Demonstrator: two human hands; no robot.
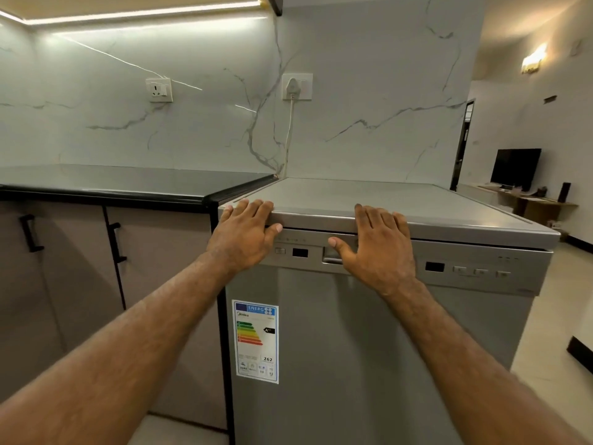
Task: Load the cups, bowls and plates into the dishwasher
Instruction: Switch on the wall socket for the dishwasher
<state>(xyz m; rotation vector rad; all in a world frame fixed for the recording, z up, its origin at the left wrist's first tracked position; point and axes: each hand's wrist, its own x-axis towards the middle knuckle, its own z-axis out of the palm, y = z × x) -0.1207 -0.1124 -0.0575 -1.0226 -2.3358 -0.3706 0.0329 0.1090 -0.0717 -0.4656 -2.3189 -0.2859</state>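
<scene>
A silver freestanding dishwasher (369,348) stands in front of me with its door closed. An energy label (255,341) is stuck on the door's left side. My left hand (245,236) lies with straight fingers over the front left edge of the dishwasher's top. My right hand (377,244) lies the same way over the front edge, just above the door handle recess (333,255), thumb spread to the left. Neither hand holds anything. No cups, bowls or plates are in view.
A black countertop (128,183) over grey cabinets (154,261) adjoins the dishwasher on the left. A marble-look wall (369,91) with two sockets and a plugged cable stands behind. To the right, tiled floor (552,332) leads to a room with a monitor (515,168).
</scene>
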